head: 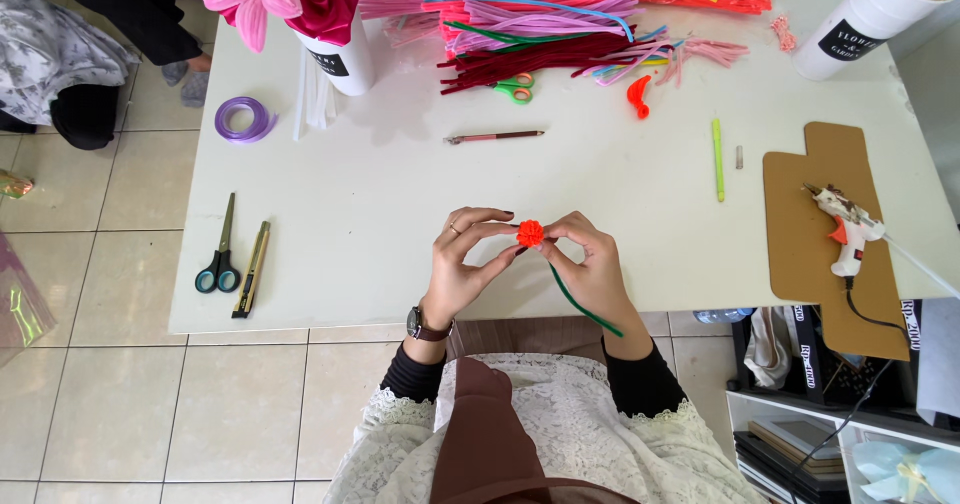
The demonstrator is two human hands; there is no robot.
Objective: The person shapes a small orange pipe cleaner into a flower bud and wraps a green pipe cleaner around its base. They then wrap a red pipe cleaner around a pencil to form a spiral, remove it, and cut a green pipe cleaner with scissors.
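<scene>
A small orange pipe-cleaner flower (530,232) sits just below the middle of the frame, pinched between the fingertips of both hands above the near edge of the white bench (380,214). Its green stem (580,306) runs down and to the right past the bench edge. The left hand (468,259) grasps the bloom from the left side, a ring on one finger and a watch at the wrist; the right hand (590,264) grips the bloom and the top of the stem from the right. Farther out, black-handled scissors (218,254) and a utility knife (252,269) lie at the lower left of the bench, a purple ribbon roll (244,118) above them. A heap of coloured pipe cleaners (560,24) fills the upper centre, and a glue gun (842,226) rests on brown cardboard (815,254) at the right.
</scene>
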